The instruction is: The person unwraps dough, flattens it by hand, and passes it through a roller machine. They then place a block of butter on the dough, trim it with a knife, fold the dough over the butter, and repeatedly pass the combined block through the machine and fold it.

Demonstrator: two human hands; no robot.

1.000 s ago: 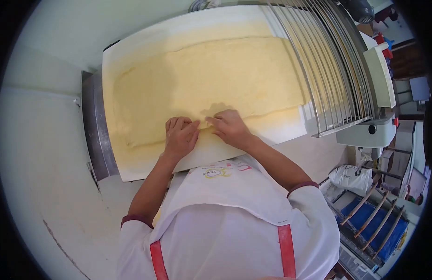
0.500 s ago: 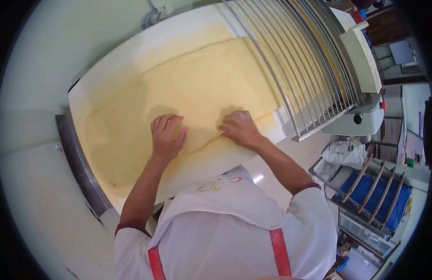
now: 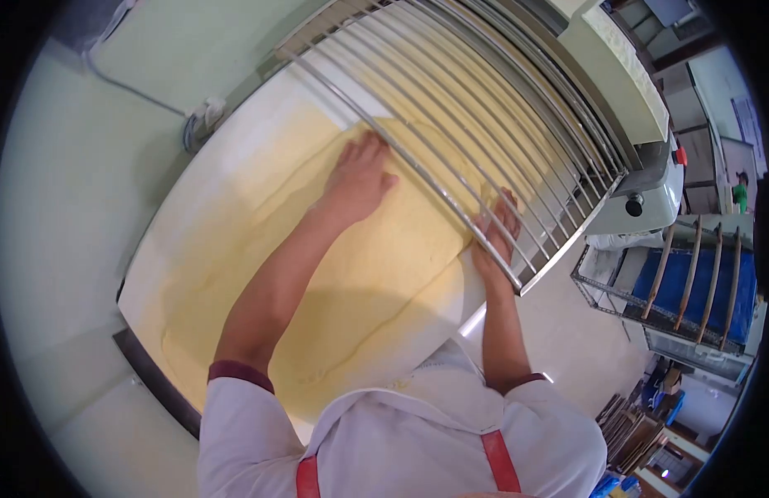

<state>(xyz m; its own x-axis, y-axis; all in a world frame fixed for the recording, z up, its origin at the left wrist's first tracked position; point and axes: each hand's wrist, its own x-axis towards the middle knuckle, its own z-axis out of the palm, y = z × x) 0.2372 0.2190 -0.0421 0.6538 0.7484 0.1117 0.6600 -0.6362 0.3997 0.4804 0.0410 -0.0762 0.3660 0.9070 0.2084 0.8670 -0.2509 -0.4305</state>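
Observation:
A wide, thin sheet of yellow dough (image 3: 393, 261) lies on the white belt (image 3: 272, 108) of a sheeting machine. My left hand (image 3: 357, 181) rests on the dough near its far edge, just left of the metal guard bars (image 3: 451, 205). Its fingers are stretched forward and the thumb stands apart. Reaching under the guard, my right hand (image 3: 497, 228) lies at the dough's near right edge, its fingers extended and partly covered by the bars. Neither hand grips anything that I can make out.
The machine's housing (image 3: 638, 203) stands at the right, with a black knob and a red button (image 3: 680, 156). Beyond the floor is a metal rack with wooden rods (image 3: 688, 274) over a blue surface. A cable (image 3: 139, 98) runs along the left wall.
Both hands have moved right, toward the guard; the left has also gone to the far side and the right has passed under the bars. My view has shifted and turned.

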